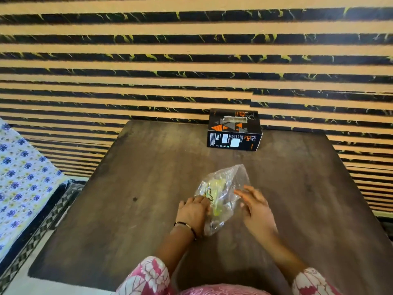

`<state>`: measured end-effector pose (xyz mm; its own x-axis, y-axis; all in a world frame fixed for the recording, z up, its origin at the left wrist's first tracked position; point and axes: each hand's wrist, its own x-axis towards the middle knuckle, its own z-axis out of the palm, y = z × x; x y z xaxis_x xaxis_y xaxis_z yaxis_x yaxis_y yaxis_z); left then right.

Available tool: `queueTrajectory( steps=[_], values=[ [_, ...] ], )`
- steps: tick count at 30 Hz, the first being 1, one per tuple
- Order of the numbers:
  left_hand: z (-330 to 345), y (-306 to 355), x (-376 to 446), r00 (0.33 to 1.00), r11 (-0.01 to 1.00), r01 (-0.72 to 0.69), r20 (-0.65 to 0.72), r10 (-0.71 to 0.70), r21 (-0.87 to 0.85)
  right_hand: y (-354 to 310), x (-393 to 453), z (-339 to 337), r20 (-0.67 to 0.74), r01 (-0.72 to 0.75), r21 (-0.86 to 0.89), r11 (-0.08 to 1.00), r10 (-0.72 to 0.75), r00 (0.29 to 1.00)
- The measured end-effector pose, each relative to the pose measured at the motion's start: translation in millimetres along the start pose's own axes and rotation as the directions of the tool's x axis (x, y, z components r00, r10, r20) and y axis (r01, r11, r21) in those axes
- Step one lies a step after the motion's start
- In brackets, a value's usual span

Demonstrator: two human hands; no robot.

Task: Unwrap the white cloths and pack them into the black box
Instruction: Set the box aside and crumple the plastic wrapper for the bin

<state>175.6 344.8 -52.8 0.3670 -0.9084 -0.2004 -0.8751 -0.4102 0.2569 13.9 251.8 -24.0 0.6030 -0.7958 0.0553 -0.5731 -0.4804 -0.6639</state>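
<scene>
Two hands meet at a clear bag (221, 188) mid-desk (127, 188) — left grip (194, 211) pinches its 9 o'clock edge, right grip (255, 207) blurred, fingers spread, at 3 o'clock. Box (234, 129) sits closed at 12 o'clock, well apart.

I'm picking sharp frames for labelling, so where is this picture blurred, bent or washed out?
Head view: the right hand is smeared by motion, the left hand sharper; the plastic bag shows glare, hiding its contents; the wall stripes bow from the wide lens; the black box is fairly crisp; the top right corner looks hazy.
</scene>
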Motion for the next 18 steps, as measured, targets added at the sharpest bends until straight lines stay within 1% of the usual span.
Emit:
queueTrajectory(
  steps=[1,3,4,5,7,8,9,11,12,14,15,16,17,18],
  values=[
    [0,-3,0,1.000,0.998,-0.004,-0.008,0.004,-0.068,4,-1,-2,0.029,0.016,-0.100,0.995,-0.013,0.999],
    [-3,-1,0,0.998,0.976,-0.046,-0.052,0.036,-0.212,7,-2,-5,0.175,0.003,-0.207,0.978,0.034,0.984],
    [-6,2,0,0.994,0.966,-0.093,-0.081,0.075,-0.243,6,-4,-5,0.250,0.038,-0.272,0.962,0.032,0.968],
    [-8,5,-2,0.986,0.956,-0.143,-0.116,0.116,-0.255,3,-6,-3,0.301,0.116,-0.337,0.935,-0.010,0.954],
    [-15,12,-6,0.967,0.938,-0.221,-0.183,0.176,-0.267,-4,-9,3,0.333,0.260,-0.400,0.879,-0.125,0.934],
    [-18,14,-7,0.956,0.918,-0.258,-0.219,0.197,-0.300,-8,-10,5,0.322,0.274,-0.387,0.880,-0.150,0.935],
    [-21,16,-8,0.944,0.887,-0.294,-0.254,0.211,-0.355,-12,-10,6,0.288,0.257,-0.354,0.900,-0.156,0.945],
    [-26,18,-11,0.926,0.815,-0.344,-0.312,0.213,-0.465,-17,-8,6,0.182,0.256,-0.268,0.929,-0.212,0.960],
    [-28,20,-12,0.911,0.800,-0.374,-0.348,0.222,-0.469,-19,-7,4,0.128,0.292,-0.253,0.922,-0.267,0.955],
    [-33,24,-13,0.874,0.818,-0.412,-0.427,0.231,-0.401,-24,-5,-2,0.001,0.364,-0.263,0.893,-0.377,0.926],
    [-35,26,-15,0.857,0.825,-0.412,-0.471,0.208,-0.386,-24,-2,-3,-0.056,0.377,-0.272,0.885,-0.406,0.912],
    [-36,27,-15,0.842,0.819,-0.406,-0.514,0.162,-0.406,-25,0,-5,-0.099,0.387,-0.272,0.881,-0.426,0.899],
    [-37,28,-17,0.835,0.798,-0.398,-0.539,0.110,-0.453,-26,1,-6,-0.130,0.384,-0.222,0.896,-0.418,0.899],
    [-37,28,-17,0.834,0.781,-0.378,-0.550,0.053,-0.497,-29,3,-9,-0.161,0.363,-0.115,0.925,-0.378,0.912]
  ],
)
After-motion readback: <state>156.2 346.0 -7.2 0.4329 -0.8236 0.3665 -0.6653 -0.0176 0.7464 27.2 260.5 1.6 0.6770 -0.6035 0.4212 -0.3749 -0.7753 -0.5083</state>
